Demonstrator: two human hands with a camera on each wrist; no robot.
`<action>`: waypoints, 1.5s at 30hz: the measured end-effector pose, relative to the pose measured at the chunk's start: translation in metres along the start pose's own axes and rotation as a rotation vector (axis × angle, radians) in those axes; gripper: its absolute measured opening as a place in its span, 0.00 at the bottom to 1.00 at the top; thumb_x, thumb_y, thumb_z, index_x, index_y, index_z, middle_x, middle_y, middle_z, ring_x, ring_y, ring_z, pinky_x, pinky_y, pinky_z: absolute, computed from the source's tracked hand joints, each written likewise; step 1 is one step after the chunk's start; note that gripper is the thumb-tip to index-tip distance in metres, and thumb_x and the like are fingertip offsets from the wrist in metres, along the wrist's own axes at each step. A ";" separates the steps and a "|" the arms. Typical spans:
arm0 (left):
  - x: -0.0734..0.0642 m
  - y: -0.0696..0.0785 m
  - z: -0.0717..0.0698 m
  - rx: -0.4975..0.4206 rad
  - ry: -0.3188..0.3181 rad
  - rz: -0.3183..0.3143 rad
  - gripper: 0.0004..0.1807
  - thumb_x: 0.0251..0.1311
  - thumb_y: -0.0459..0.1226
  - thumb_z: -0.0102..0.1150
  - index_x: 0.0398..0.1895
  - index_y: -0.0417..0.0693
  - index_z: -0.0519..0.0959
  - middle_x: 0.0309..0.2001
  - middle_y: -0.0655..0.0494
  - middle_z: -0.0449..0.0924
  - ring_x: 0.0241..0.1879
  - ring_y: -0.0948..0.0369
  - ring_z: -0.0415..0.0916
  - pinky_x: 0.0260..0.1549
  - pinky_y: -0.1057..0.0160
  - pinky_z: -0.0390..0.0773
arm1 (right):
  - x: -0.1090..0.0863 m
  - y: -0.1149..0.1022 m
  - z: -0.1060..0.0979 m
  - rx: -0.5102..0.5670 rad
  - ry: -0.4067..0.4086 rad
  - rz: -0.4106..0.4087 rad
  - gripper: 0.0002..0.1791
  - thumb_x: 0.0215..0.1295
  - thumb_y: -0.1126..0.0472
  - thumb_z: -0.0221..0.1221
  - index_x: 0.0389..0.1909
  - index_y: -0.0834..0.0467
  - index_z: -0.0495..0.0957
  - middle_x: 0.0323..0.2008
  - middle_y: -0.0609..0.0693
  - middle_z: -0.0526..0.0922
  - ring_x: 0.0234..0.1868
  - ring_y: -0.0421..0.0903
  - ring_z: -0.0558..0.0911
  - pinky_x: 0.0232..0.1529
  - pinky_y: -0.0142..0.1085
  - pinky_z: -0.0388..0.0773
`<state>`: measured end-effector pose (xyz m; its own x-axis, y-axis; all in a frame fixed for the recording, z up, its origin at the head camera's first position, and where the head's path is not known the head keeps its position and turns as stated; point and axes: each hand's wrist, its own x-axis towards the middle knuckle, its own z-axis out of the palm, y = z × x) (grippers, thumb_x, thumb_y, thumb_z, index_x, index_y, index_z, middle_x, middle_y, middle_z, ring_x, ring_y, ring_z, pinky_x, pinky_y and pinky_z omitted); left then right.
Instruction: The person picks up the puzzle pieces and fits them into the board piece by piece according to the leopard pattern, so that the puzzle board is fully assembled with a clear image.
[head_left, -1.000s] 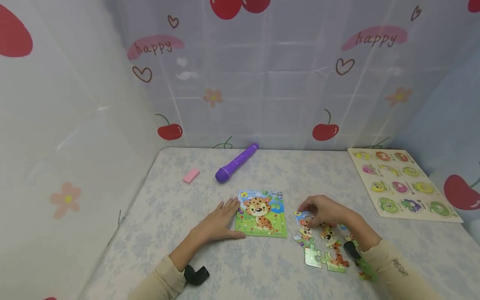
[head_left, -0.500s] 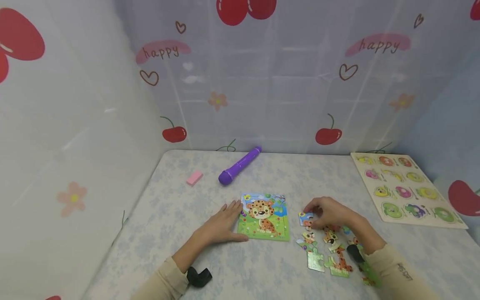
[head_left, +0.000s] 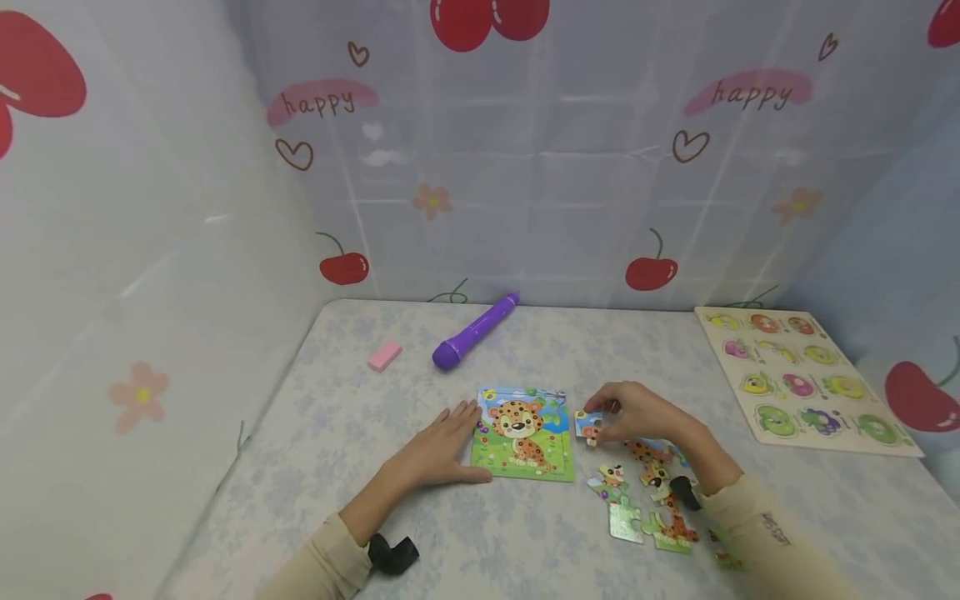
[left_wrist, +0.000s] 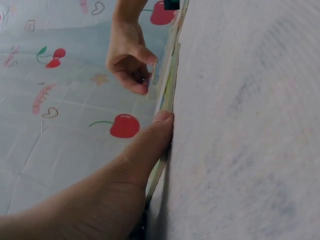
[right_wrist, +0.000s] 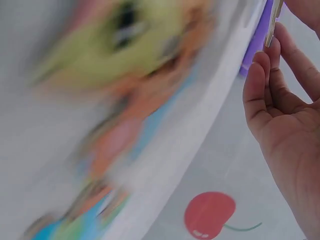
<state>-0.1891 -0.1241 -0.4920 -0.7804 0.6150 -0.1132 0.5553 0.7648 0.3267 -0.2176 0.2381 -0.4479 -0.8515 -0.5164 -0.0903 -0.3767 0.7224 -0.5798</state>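
Your left hand [head_left: 438, 454] lies with its fingers straight and spread along the left edge of the leopard board [head_left: 522, 435], thumb at the near left corner; it rests against the board and is not curled round anything. The board lies flat on the table [head_left: 352, 450], with a seated leopard pictured inside its border. Your right hand [head_left: 641, 414] pinches one piece [head_left: 587, 422] between thumb and fingertips, the gap closed down to the piece's thickness. That piece, with blue sky and a bit of spotted head, is just beside the board's right edge, outside it. The loose pieces [head_left: 625, 520] lie on the table below and beyond that hand, some hidden by your forearm; those in the right wrist view are too blurred to make out. Far right, the fruit board [head_left: 801, 405] carries four rows of three fruits. Behind the leopard board lie a purple mic [head_left: 477, 332] and a pink block [head_left: 385, 356], well apart from both hands.
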 end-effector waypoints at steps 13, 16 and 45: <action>0.001 -0.004 0.002 0.001 -0.002 0.001 0.61 0.52 0.72 0.52 0.78 0.44 0.45 0.79 0.49 0.40 0.79 0.53 0.38 0.77 0.51 0.44 | 0.052 -0.042 0.014 0.058 -0.030 -0.098 0.21 0.53 0.55 0.72 0.48 0.56 0.82 0.46 0.50 0.83 0.46 0.48 0.80 0.47 0.42 0.80; 0.002 -0.004 0.002 0.006 -0.003 0.005 0.61 0.52 0.72 0.52 0.78 0.44 0.45 0.79 0.49 0.39 0.79 0.53 0.38 0.77 0.51 0.45 | 0.061 -0.051 0.019 0.082 -0.036 -0.093 0.22 0.52 0.56 0.72 0.48 0.58 0.82 0.47 0.53 0.83 0.47 0.50 0.80 0.49 0.44 0.80; 0.000 -0.004 0.002 0.034 0.002 0.020 0.60 0.54 0.72 0.50 0.78 0.44 0.45 0.79 0.49 0.40 0.79 0.53 0.39 0.76 0.50 0.47 | 0.117 -0.076 0.054 -0.067 -0.098 -0.056 0.25 0.53 0.56 0.72 0.53 0.60 0.81 0.46 0.50 0.82 0.47 0.45 0.80 0.53 0.41 0.80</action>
<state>-0.1900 -0.1266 -0.4954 -0.7696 0.6298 -0.1049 0.5802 0.7585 0.2968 -0.2694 0.0983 -0.4580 -0.7902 -0.5967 -0.1399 -0.4488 0.7189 -0.5309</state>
